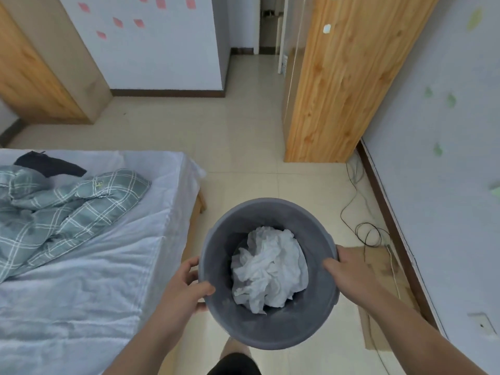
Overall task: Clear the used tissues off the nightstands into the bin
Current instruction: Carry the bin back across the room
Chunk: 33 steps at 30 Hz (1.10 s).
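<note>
Head view: grey bin (216, 253) was held between both hands over the floor (243, 147), just right of the bed (81, 280). Its underside & most of the outer wall were out of sight. Crumpled white tissues (267, 266) lay in its bottom; how many, can't tell. Left hand (186, 290) had its grip clamped on the near-left rim, thumb inside, fingers curled round the outside. Right hand (349, 272) pinched the right rim likewise, thumb inside, fingers mostly hidden behind the wall. Both forearms ran off the btm edge.

On the bed lay a checked quilt (67, 207), cut by the left edge, w/ a dark item (51, 165) beyond it, too vague to name. Ahead-right stood a pine wardrobe (338, 85), top cropped. Black cables (365, 228) & flat cardboard (384, 280) lay by the right wall, the cardboard partly behind the right arm.
</note>
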Available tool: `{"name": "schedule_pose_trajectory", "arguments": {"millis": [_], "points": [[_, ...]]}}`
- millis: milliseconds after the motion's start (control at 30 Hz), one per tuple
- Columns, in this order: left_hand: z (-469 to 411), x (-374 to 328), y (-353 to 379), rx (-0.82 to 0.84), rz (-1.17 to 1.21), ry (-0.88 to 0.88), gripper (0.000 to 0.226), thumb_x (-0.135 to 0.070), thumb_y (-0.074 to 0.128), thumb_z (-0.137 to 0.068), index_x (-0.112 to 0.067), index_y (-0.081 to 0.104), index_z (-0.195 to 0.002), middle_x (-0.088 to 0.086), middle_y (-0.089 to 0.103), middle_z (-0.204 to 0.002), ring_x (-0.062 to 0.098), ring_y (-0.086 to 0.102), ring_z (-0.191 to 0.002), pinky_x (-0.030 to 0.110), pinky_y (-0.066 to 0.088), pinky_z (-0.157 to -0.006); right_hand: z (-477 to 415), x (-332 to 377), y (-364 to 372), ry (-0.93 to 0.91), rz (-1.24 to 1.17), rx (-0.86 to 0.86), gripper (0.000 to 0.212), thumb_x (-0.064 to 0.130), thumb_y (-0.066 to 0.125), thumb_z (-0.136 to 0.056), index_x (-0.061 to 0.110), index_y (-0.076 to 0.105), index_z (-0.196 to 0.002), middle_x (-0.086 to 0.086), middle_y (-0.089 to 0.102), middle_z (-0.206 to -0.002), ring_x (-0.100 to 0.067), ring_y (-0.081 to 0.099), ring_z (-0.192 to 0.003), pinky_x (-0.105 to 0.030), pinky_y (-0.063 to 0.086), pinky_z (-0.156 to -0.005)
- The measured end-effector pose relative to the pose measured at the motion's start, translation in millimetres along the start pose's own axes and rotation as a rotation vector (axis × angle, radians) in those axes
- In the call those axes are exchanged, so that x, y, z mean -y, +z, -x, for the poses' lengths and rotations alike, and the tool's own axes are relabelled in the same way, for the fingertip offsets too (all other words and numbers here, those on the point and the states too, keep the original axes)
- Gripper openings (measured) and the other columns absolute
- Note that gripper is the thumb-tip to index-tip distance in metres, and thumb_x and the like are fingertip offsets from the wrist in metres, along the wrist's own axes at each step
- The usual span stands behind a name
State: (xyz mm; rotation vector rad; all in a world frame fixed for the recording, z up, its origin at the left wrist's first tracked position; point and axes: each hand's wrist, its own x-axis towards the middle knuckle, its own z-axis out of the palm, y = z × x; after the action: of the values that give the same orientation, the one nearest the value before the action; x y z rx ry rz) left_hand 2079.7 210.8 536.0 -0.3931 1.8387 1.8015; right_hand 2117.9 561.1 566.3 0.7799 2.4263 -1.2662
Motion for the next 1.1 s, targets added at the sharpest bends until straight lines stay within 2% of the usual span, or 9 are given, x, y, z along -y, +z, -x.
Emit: {"name": "schedule_pose_trajectory", "arguments": {"millis": [100,233,333,467,567,667,867,1000,1100], "points": [[-67,-29,-5,0.002,0.009,-0.032,0.057,-0.010,0.074,-0.063,-0.040,0.073,-0.111,0.002,0.081,-0.106,0.029,0.081,-0.094,0.037,0.067,-0.070,-66,30,4,0.023,0.012,0.030,0.011,0.021,0.053,-0.093,0.019,0.063,-0.091,-0.001,0.071,-0.086,-0.015,0.063,-0.071,-0.027,0.042,-0.056],[-153,-96,-16,0.034,-0.029,-0.050,0.068,-0.016,0.076,-0.056,-0.032,0.069,-0.122,0.003,0.081,-0.108,0.028,0.081,-0.094,0.040,0.066,-0.074,-149,91,-7,0.038,0.024,0.050,0.016,0.022,0.052,-0.091,0.014,0.065,-0.093,-0.006,0.072,-0.089,-0.015,0.062,-0.071,-0.028,0.044,-0.058],[-214,-164,-22,0.067,-0.064,-0.010,0.066,-0.023,0.078,-0.053,-0.035,0.071,-0.117,0.005,0.080,-0.110,0.027,0.080,-0.094,0.039,0.066,-0.077,-206,148,-30,0.003,0.030,0.027,0.023,0.032,0.050,-0.080,0.017,0.065,-0.089,0.003,0.072,-0.082,-0.008,0.063,-0.067,-0.026,0.041,-0.056],[-289,-243,-21,0.107,-0.092,0.036,0.054,-0.019,0.077,-0.066,-0.045,0.072,-0.113,-0.002,0.080,-0.113,0.023,0.080,-0.100,0.035,0.067,-0.077,-284,202,-56,-0.028,-0.003,0.000,0.026,0.033,0.050,-0.075,0.014,0.064,-0.086,0.013,0.068,-0.066,0.002,0.057,-0.052,-0.026,0.039,-0.054],[-347,-280,-11,0.088,-0.102,0.043,0.056,-0.021,0.076,-0.064,-0.045,0.072,-0.115,-0.003,0.080,-0.114,0.021,0.080,-0.100,0.035,0.067,-0.078,-353,228,-67,-0.024,-0.026,0.014,0.015,0.026,0.054,-0.082,0.019,0.066,-0.088,0.013,0.071,-0.072,-0.008,0.066,-0.067,-0.031,0.044,-0.057],[-409,-308,-1,0.035,-0.117,0.026,0.058,-0.019,0.075,-0.064,-0.042,0.071,-0.118,-0.001,0.080,-0.113,0.024,0.080,-0.099,0.045,0.068,-0.083,-432,250,-73,-0.016,-0.039,0.052,0.014,0.019,0.056,-0.088,0.021,0.069,-0.094,0.006,0.075,-0.083,-0.021,0.071,-0.082,-0.036,0.050,-0.066],[-526,-383,16,-0.066,-0.074,-0.017,0.060,-0.014,0.072,-0.066,-0.035,0.070,-0.122,0.006,0.079,-0.115,0.028,0.080,-0.098,0.041,0.066,-0.078,-593,323,-104,-0.077,-0.017,0.185,0.016,0.015,0.054,-0.092,0.020,0.069,-0.096,0.002,0.076,-0.092,-0.018,0.071,-0.085,-0.034,0.050,-0.069],[-592,-440,20,-0.121,-0.027,-0.008,0.064,-0.016,0.073,-0.061,-0.035,0.069,-0.121,0.002,0.080,-0.110,0.026,0.080,-0.095,0.040,0.066,-0.076,-680,396,-134,-0.112,0.002,0.228,0.018,0.013,0.054,-0.092,0.013,0.070,-0.100,-0.010,0.076,-0.096,-0.027,0.071,-0.087,-0.035,0.047,-0.069],[-649,-475,5,-0.165,0.021,-0.005,0.064,-0.015,0.075,-0.060,-0.034,0.070,-0.121,0.004,0.080,-0.109,0.029,0.080,-0.095,0.049,0.068,-0.081,-740,449,-137,-0.156,0.021,0.234,0.019,0.013,0.054,-0.092,0.017,0.071,-0.099,-0.006,0.077,-0.094,-0.026,0.072,-0.087,-0.034,0.048,-0.067]]}}
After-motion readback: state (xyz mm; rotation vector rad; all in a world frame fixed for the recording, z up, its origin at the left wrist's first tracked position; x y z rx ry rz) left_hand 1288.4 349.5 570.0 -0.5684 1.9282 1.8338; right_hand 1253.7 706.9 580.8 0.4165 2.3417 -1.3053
